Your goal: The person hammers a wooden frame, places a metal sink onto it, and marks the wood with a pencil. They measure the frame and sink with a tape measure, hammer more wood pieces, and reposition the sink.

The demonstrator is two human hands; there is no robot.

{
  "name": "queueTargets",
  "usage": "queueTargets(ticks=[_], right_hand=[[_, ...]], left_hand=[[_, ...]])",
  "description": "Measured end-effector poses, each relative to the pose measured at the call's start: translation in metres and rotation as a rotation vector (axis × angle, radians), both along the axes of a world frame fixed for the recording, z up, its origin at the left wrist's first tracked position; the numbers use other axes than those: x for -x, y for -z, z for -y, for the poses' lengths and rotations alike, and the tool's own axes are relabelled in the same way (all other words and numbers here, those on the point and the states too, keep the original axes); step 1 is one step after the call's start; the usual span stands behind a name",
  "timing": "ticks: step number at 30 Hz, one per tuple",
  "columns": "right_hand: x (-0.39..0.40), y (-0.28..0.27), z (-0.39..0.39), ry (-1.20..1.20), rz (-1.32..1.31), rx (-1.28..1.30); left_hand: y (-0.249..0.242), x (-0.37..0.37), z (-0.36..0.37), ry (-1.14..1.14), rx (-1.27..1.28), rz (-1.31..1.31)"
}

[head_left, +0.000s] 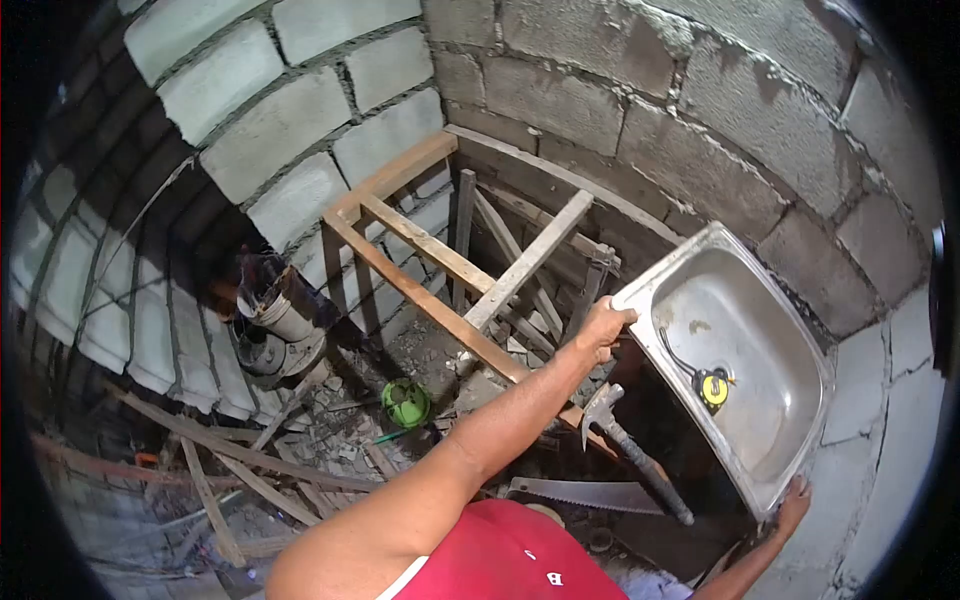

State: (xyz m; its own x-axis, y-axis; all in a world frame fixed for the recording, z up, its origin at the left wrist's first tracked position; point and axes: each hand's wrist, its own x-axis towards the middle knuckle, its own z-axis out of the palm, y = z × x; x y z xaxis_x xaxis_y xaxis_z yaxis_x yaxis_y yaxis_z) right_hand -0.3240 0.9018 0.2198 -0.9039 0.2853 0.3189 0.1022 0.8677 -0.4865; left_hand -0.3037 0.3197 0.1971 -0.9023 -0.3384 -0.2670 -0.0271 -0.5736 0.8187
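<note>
A stainless steel sink [765, 335] rests tilted at the right end of the wooden frame, close to the block walls. My left hand [606, 326] is closed around its upper left corner. At the lower right corner, my right hand [793, 505] grips the rim, its fingers partly hidden. Inside the basin lies a yellow and black tape measure [713, 389] with a dark strap. Left of the sink, a claw hammer [635, 455] lies across the frame's front rail. Below it shows the toothed blade of a handsaw [590, 494].
The wooden frame [410, 275] with open gaps stands in the corner between block walls [560, 80]. Rubble covers the floor, with a green bowl-like object [405, 404] on it. Dirty buckets [285, 318] stand by the left wall. Loose lumber [230, 450] lies at lower left.
</note>
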Motion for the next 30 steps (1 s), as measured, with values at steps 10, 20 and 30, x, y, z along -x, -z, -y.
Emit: queueTargets(ticks=[10, 20, 30], right_hand=[[0.007, -0.020, 0.051, -0.381, 0.244, 0.741], [-0.060, -0.135, 0.245, -0.532, 0.047, 0.352], [-0.076, -0.204, 0.209, -0.348, 0.025, 0.137]], left_hand=[[-0.002, -0.030, 0.033, -0.162, -0.485, -0.224], [0.018, -0.149, 0.189, -0.014, -0.468, -0.190], [-0.034, -0.105, 0.217, 0.153, -0.490, -0.322]])
